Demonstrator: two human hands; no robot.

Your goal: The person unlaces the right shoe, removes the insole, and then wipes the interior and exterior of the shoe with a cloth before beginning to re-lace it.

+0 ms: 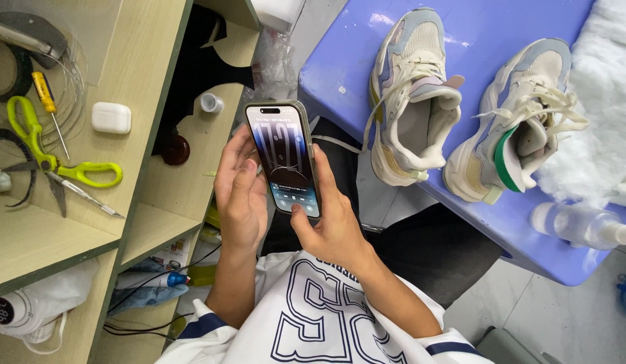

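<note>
I hold a smartphone (285, 156) upright in both hands, its lit screen facing me. My left hand (240, 192) wraps the phone's left edge from behind. My right hand (330, 219) supports the lower right side, its thumb resting on the bottom of the screen. Two cream and pale-blue sneakers stand on a blue plastic stool (475, 27) to the right: the left sneaker (411, 94) and the right sneaker (512, 125), which has a green insole sticking out.
A wooden shelf unit (151, 61) stands at the left with yellow-handled scissors (50, 165), a screwdriver (49, 108), a white earbud case (111, 117) and tape. White fluffy stuffing (606, 114) and a clear plastic bottle (579, 226) lie on the stool's right side.
</note>
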